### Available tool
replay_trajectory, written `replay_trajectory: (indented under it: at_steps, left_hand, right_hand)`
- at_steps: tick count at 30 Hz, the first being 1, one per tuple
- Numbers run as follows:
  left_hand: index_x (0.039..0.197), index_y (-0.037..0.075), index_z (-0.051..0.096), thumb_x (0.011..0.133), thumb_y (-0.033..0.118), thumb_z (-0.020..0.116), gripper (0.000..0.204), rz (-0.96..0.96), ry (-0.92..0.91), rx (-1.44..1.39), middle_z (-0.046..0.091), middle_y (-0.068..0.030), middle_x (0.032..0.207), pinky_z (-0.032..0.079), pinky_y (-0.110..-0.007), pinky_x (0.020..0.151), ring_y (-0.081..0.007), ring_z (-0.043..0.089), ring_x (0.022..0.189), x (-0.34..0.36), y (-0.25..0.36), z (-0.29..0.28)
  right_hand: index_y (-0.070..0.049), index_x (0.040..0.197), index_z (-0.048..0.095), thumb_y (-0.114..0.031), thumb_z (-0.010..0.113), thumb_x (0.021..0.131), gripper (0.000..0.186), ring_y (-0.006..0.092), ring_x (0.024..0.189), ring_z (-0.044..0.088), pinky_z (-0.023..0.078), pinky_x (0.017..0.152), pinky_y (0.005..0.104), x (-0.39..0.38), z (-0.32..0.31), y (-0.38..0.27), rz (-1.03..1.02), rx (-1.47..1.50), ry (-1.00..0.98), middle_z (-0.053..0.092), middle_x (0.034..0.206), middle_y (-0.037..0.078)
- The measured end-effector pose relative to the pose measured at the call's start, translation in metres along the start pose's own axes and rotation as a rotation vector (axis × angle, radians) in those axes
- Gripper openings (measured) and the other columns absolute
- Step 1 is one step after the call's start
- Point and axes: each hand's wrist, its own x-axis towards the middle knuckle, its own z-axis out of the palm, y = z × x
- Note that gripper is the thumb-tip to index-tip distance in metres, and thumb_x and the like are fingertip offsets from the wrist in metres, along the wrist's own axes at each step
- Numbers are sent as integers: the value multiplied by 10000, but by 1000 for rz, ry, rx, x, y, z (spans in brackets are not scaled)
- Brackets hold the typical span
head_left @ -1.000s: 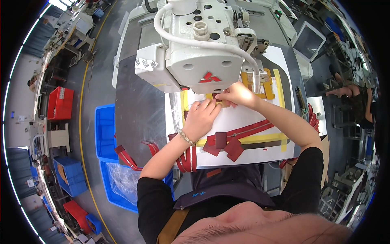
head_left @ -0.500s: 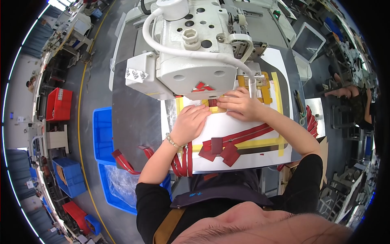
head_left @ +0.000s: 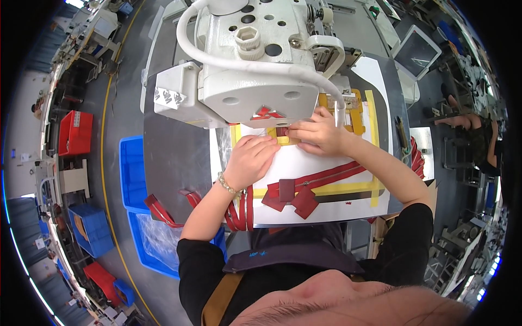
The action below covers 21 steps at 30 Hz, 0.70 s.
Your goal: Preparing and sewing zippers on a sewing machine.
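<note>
Under the head of a white sewing machine (head_left: 260,89), a small yellow frame (head_left: 285,140) lies on a white sheet, with a dark red patch (head_left: 281,131) in its opening. My left hand (head_left: 251,161) has its fingers closed together, the tips at the frame's left side. From the right, my right hand (head_left: 318,135) pinches at the patch's right edge with bent fingers; its fingertips partly cover the patch. Nearer me, a red zipper strip (head_left: 326,177) slants across the sheet, and loose dark red patches (head_left: 306,203) lie by its left end.
More red zipper strips (head_left: 232,217) hang over the front edge beside my left forearm. A yellow clamp plate (head_left: 356,111) sits right of the machine head. Blue bins (head_left: 130,179) stand left of the table. Scissors (head_left: 405,155) lie at the right edge; a screen (head_left: 416,52) stands behind.
The view has shifted slightly. My right-hand fingers have drawn in closer around the dark red patch. My left hand stays at the yellow frame.
</note>
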Motion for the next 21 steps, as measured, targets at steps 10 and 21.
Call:
replay_trajectory:
  at_steps: [10,21]
  left_hand:
    - [908,75,655,704,40,669,207,-2,-14,-118,634,-25,887,446,-327,758,-203,594,873,-6,5,2]
    - [887,87,666,715,55,680,175,-40,-39,-162,598,-16,803,419,-322,689,-206,563,771,-9,4,3]
  right_hand:
    - [-131,1145,579,-237,718,772,411,220,1138,492,375,940,384,-30,-17,-43,272,30,-66,553,1181,23]
    - [-96,804,500,-137,713,754,222,228,921,489,364,832,362,-48,-22,-80,418,211,-212,495,967,53]
